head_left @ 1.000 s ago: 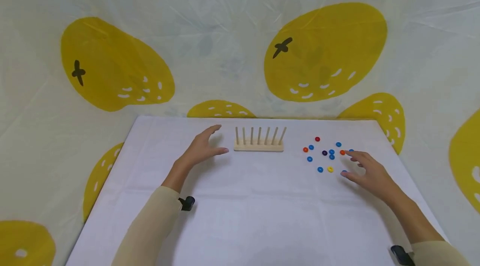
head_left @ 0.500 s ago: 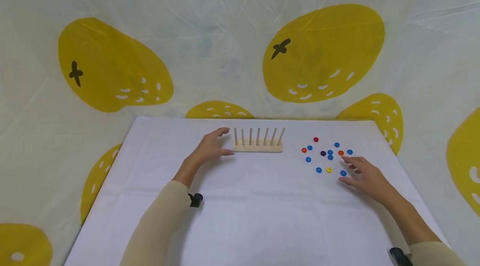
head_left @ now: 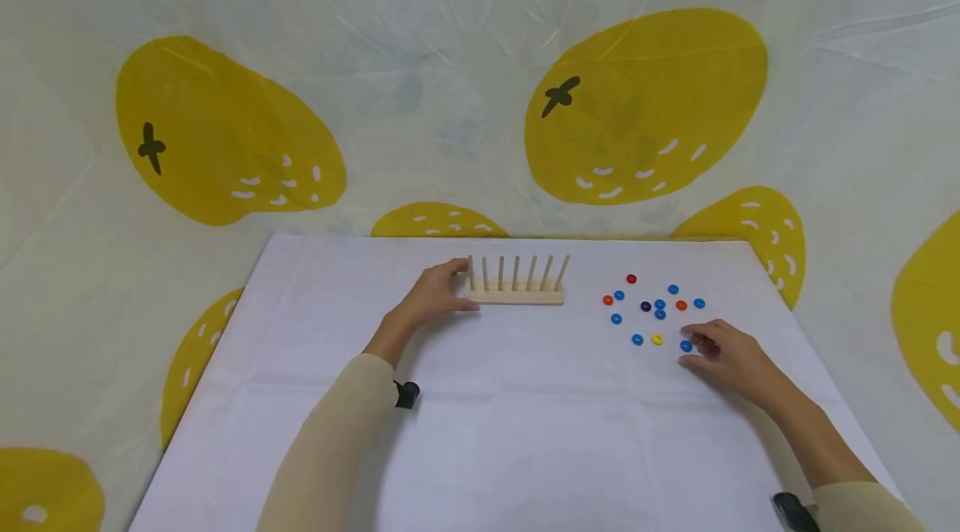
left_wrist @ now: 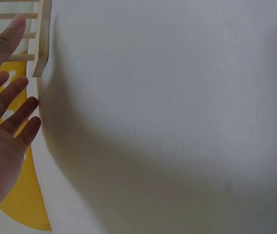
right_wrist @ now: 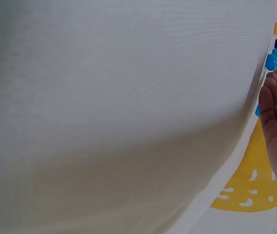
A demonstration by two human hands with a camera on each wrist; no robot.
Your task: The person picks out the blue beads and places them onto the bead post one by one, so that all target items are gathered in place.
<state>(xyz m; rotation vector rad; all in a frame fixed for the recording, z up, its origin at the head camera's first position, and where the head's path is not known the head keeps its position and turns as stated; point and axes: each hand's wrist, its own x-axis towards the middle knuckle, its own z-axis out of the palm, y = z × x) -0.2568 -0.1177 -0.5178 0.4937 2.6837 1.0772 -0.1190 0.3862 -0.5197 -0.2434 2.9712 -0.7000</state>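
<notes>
No lettering, no numbers — nothing legible

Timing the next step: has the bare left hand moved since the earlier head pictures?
Yes, rightward: the left hand is now closer to the pale wooden seven-peg rack in the head view.

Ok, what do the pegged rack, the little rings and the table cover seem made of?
Pegged rack: likely unpainted wood with a matte finish, judging by its pale tan color.
Little rings: probably plastic, smooth and glossy, since their solid bright colors show highlights.
Table cover: perhaps cloth, matte, with faint creases and a fine surface texture; coated vinyl stays possible.
</notes>
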